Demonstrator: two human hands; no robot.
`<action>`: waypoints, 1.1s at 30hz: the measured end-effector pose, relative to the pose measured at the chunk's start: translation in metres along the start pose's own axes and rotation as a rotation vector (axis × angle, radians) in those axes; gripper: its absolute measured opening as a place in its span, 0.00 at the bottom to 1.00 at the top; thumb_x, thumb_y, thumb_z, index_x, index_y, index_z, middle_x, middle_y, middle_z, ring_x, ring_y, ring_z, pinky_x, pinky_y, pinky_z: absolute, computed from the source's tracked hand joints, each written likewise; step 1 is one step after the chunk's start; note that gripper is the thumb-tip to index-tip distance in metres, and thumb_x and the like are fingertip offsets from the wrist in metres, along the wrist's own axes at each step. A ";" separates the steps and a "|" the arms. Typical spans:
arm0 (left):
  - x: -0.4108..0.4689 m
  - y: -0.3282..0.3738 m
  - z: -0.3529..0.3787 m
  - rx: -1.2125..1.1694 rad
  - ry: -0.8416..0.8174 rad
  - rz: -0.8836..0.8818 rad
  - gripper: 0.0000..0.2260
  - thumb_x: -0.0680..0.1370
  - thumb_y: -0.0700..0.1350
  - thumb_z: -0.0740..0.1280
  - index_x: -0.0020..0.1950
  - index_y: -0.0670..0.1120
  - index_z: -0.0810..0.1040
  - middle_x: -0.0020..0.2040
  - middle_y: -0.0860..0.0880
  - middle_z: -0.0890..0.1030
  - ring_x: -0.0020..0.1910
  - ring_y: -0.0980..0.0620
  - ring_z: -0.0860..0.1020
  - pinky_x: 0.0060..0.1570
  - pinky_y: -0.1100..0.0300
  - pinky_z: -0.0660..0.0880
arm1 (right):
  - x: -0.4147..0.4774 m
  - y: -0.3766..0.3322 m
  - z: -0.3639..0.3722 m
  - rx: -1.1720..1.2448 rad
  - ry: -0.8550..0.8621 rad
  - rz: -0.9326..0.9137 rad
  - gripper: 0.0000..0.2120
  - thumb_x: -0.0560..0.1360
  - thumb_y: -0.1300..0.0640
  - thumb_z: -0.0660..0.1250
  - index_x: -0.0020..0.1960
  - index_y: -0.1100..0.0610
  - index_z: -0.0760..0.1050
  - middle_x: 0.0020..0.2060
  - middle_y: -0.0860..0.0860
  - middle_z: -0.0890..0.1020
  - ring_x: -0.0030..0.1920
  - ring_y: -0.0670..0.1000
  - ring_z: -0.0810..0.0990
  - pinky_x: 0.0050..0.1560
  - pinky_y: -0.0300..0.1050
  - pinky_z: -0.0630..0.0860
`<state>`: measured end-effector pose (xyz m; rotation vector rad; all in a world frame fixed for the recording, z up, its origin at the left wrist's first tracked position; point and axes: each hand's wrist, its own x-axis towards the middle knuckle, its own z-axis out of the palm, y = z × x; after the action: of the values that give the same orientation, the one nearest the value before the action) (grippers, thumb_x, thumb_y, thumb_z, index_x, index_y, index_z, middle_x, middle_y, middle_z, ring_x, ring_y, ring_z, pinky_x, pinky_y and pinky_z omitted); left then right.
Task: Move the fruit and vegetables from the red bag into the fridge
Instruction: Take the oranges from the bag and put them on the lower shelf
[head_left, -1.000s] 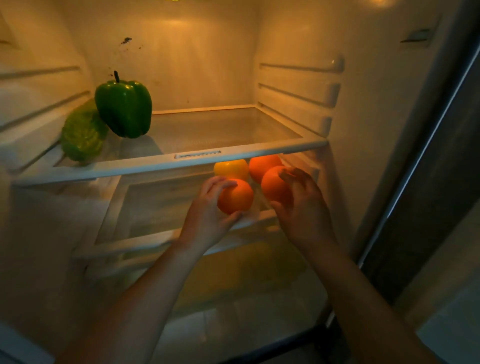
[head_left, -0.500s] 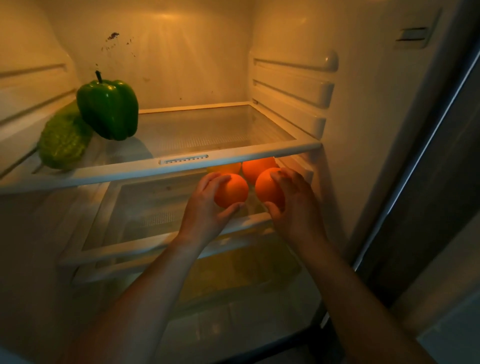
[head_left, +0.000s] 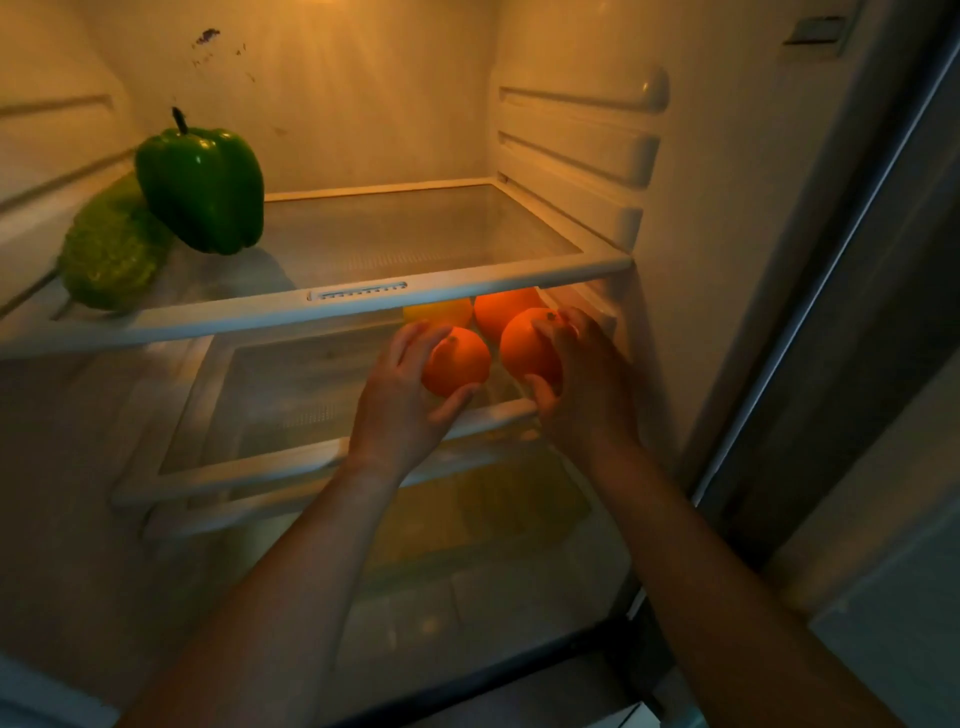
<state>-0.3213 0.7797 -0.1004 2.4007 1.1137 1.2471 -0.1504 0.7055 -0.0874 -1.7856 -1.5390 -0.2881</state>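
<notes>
At the right front corner of the lower shelf (head_left: 260, 469), the left orange (head_left: 460, 364) is clasped in the curled grip of the left hand (head_left: 400, 405), and the right orange (head_left: 522, 345) in that of the right hand (head_left: 589, 387). Both are firm and roll-prone, so each is judged best cupped around its middle.
</notes>
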 end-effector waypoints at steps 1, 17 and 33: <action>0.000 0.000 -0.002 -0.025 0.008 0.002 0.27 0.69 0.51 0.74 0.66 0.47 0.72 0.67 0.45 0.70 0.66 0.49 0.68 0.61 0.65 0.63 | -0.003 -0.002 -0.002 0.006 0.001 0.016 0.28 0.65 0.61 0.72 0.65 0.58 0.70 0.66 0.60 0.71 0.67 0.61 0.69 0.66 0.56 0.66; -0.151 0.008 -0.076 -0.218 -0.385 0.066 0.23 0.75 0.58 0.61 0.67 0.50 0.70 0.64 0.59 0.67 0.64 0.66 0.63 0.61 0.80 0.54 | -0.208 -0.080 -0.044 0.099 -0.273 0.350 0.27 0.72 0.51 0.69 0.69 0.54 0.66 0.69 0.51 0.67 0.68 0.50 0.66 0.67 0.44 0.65; -0.290 0.075 -0.032 -0.269 -1.057 0.309 0.24 0.73 0.62 0.59 0.67 0.57 0.69 0.67 0.59 0.66 0.63 0.63 0.64 0.58 0.60 0.71 | -0.432 -0.121 -0.148 -0.091 -0.304 0.823 0.24 0.73 0.46 0.67 0.68 0.46 0.68 0.68 0.44 0.68 0.65 0.45 0.70 0.63 0.38 0.67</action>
<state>-0.4095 0.5174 -0.2206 2.4731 0.2418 0.0348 -0.3275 0.2827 -0.1999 -2.4412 -0.8538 0.3330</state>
